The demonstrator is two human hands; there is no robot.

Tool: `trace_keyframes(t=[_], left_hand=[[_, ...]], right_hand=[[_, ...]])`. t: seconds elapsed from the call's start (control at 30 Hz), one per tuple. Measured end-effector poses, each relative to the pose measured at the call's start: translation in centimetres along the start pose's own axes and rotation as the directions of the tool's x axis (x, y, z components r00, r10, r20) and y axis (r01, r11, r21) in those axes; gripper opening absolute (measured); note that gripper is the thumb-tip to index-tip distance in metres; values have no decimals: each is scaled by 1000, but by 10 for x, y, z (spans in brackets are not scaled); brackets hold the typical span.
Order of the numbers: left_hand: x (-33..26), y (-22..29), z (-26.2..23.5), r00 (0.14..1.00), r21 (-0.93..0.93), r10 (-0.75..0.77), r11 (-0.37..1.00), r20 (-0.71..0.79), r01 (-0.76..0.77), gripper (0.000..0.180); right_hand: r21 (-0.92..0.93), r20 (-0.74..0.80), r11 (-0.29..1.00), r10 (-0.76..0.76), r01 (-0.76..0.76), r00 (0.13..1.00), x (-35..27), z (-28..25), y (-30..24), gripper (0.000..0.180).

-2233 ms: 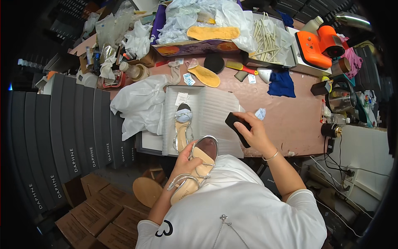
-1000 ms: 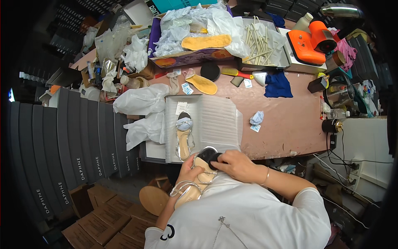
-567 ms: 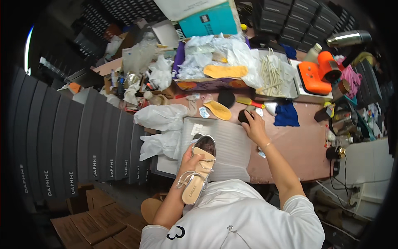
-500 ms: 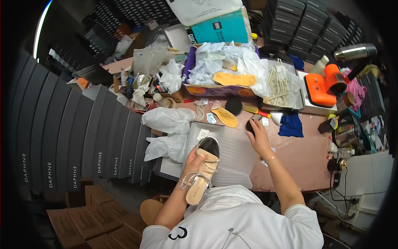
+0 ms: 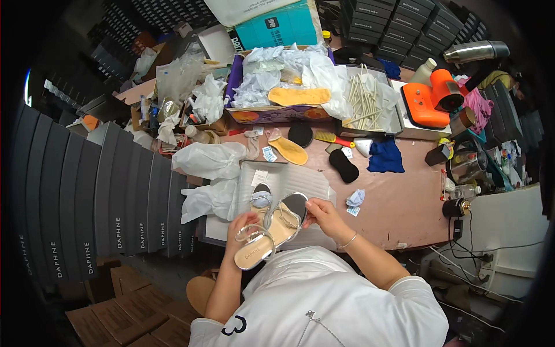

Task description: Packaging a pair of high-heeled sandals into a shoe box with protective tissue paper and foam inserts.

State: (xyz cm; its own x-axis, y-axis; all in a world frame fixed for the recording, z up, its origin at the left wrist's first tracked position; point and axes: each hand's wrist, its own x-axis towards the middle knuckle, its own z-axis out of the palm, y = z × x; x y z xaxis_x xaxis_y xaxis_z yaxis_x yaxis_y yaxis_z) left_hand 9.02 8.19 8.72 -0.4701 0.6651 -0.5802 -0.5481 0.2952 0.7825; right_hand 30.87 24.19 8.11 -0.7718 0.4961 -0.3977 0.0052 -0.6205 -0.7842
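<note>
My left hand (image 5: 241,224) grips a gold strappy sandal (image 5: 272,231) by its middle, sole side down, in front of my chest. My right hand (image 5: 322,213) pinches the dark toe end of the same sandal. Just behind it a second sandal (image 5: 261,199) lies in an open white shoe box (image 5: 312,179) lined with paper. A black oval pad (image 5: 344,166) lies on the brown table beyond the box, apart from both hands.
White plastic bags (image 5: 208,162) sit left of the box. A yellow insole (image 5: 289,151), a blue cloth (image 5: 384,157), an orange heat gun (image 5: 430,98) and a cluttered cardboard tray (image 5: 277,110) lie farther back. Stacked dark shoe boxes (image 5: 87,191) line the left side.
My right hand reached out over the table with the black pad, left it there, and came back to the sandal's toe. My left hand kept hold of the sandal throughout.
</note>
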Motion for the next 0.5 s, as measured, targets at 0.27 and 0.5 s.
trace_keyframes(t=[0.27, 0.5], left_hand=[[-36, -20, 66, 910, -323, 401, 879, 103, -351, 49], [7, 36, 81, 939, -319, 331, 904, 98, -285, 26]], right_hand=[[186, -101, 979, -66, 84, 993, -19, 33, 16, 24], [-705, -95, 692, -311, 157, 946, -37, -35, -4, 34]])
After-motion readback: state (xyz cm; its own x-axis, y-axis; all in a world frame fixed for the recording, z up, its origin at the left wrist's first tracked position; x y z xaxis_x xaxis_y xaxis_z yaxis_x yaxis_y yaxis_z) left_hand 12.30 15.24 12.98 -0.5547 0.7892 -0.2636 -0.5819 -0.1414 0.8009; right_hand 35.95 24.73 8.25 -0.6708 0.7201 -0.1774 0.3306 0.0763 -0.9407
